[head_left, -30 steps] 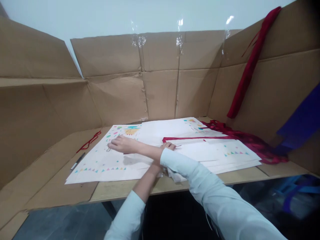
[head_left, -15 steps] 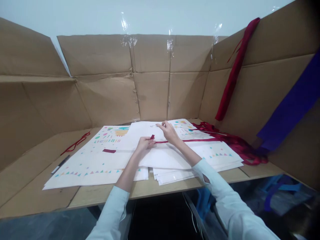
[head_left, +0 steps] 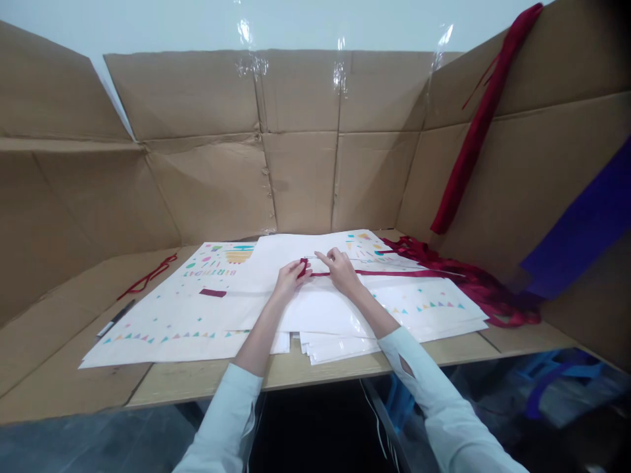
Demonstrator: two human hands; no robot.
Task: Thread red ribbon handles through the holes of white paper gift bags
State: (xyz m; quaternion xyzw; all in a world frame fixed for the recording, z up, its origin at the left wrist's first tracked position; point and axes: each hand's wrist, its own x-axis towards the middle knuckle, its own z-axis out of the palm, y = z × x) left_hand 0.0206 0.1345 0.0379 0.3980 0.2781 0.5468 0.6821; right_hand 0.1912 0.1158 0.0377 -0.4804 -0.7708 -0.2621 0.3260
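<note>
My left hand point(head_left: 290, 280) is closed on the end of a dark red ribbon point(head_left: 389, 272), which runs right to a tangled heap of the same ribbon point(head_left: 473, 282). Just right of it, my right hand point(head_left: 341, 268) is bent over the ribbon with its index finger pointing left. A thin shiny object point(head_left: 310, 256) lies at that fingertip; what it is cannot be made out. Under both hands is a blank white sheet point(head_left: 276, 249). A short dark red strip point(head_left: 213, 293) rests on the printed birthday sheet point(head_left: 182, 322) to the left.
Cardboard walls point(head_left: 207, 190) enclose the table's back and sides. A pen point(head_left: 116, 318) and a thin red cord point(head_left: 148, 276) lie at the left. Dark red ribbon point(head_left: 473, 144) and blue material point(head_left: 582, 230) hang on the right wall. The wooden table edge point(head_left: 197, 384) runs in front.
The ribbon end at my left hand now stands more upright. My right hand has moved slightly right and down, its index finger more stretched out. The view has shifted a little.
</note>
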